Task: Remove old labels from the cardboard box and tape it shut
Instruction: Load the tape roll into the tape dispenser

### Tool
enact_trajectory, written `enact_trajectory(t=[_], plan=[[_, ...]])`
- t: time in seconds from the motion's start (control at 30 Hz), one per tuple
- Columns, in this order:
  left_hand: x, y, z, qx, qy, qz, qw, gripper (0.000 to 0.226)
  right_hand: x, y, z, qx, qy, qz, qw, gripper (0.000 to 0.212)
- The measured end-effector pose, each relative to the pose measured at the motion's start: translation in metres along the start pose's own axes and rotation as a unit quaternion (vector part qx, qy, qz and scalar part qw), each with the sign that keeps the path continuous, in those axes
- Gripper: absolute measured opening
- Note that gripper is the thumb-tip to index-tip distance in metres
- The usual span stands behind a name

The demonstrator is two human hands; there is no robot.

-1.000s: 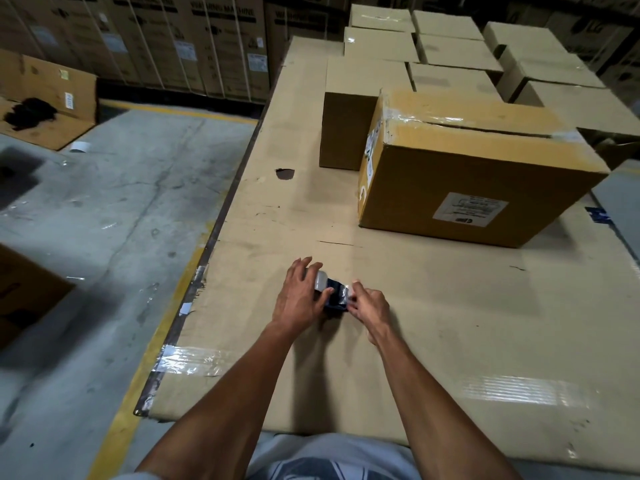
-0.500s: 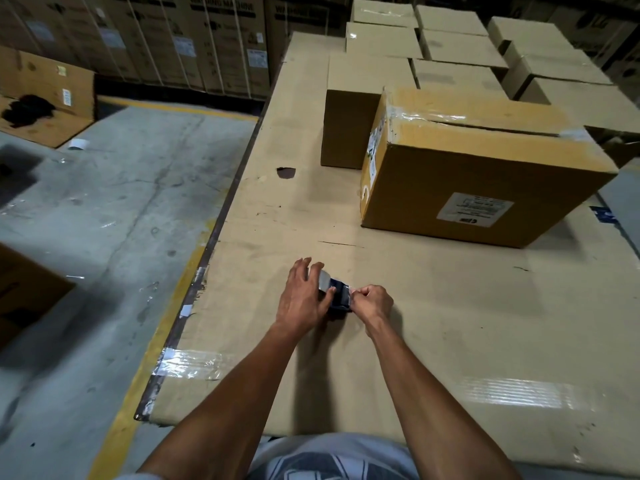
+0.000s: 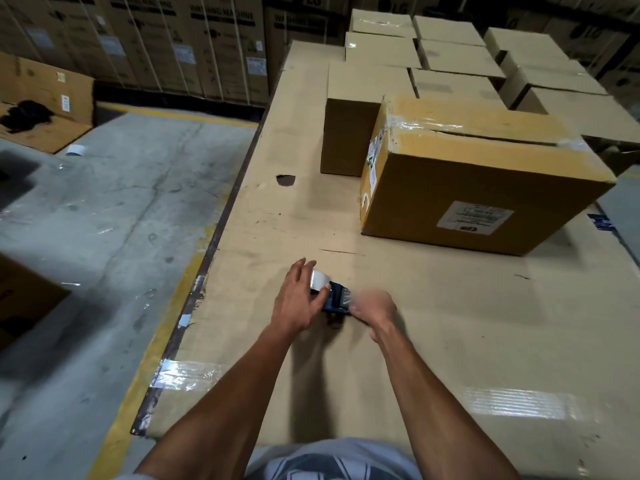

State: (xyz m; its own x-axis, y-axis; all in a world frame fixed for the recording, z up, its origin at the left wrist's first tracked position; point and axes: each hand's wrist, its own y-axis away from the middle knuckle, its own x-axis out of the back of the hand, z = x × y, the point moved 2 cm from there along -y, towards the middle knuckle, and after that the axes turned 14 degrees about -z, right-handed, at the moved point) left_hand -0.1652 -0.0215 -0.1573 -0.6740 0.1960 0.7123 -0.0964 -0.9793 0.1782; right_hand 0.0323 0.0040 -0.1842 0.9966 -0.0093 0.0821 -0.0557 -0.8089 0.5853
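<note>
Tape dispenser (image 3: 334, 299): on the cardboard-covered table (image 3: 450, 323), between your hands.
Left hand (image 3: 298, 301): your fingers curl round its tape roll (image 3: 318, 280).
Right hand (image 3: 375, 308): blurred; pinches the dispenser's front end.
Cardboard box (image 3: 478, 171): well beyond, white label (image 3: 475, 217) facing you.

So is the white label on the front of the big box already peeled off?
No, the white label is on the near face of the cardboard box.

"WASHING MACHINE" runs along the tall stacked cartons (image 3: 214, 46) at eleven o'clock, "LG" marks cartons (image 3: 311, 1) at twelve o'clock, and the white label (image 3: 475, 218) on the cardboard box (image 3: 467, 202) is illegible.
</note>
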Motion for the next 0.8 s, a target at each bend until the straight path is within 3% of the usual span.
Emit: enact_trajectory(t=[0.13,0.33,0.43,0.53,0.67,0.8], plan=[[-0.005,0.000,0.006,-0.007,-0.070,-0.013,0.997,0.078,0.004,0.001,0.000,0.013,-0.039,-0.017,0.999,0.012],[0.002,-0.001,0.001,-0.011,0.037,-0.010,0.999,0.068,0.004,0.008,-0.008,0.036,-0.120,-0.055,0.991,0.018],[0.011,-0.002,0.002,-0.013,0.041,-0.019,0.999,0.069,0.002,0.008,-0.016,0.039,-0.124,-0.063,0.990,0.019],[0.011,-0.002,0.004,-0.029,-0.046,-0.013,0.998,0.082,0.001,0.004,-0.020,0.027,-0.109,-0.059,0.992,0.021],[0.003,0.000,0.004,-0.041,-0.221,-0.049,0.973,0.103,-0.003,-0.004,-0.028,0.007,-0.118,-0.094,0.989,0.017],[0.005,-0.010,-0.004,-0.039,-0.239,-0.023,0.970,0.095,-0.003,-0.014,-0.037,0.002,-0.130,-0.141,0.981,0.011]])
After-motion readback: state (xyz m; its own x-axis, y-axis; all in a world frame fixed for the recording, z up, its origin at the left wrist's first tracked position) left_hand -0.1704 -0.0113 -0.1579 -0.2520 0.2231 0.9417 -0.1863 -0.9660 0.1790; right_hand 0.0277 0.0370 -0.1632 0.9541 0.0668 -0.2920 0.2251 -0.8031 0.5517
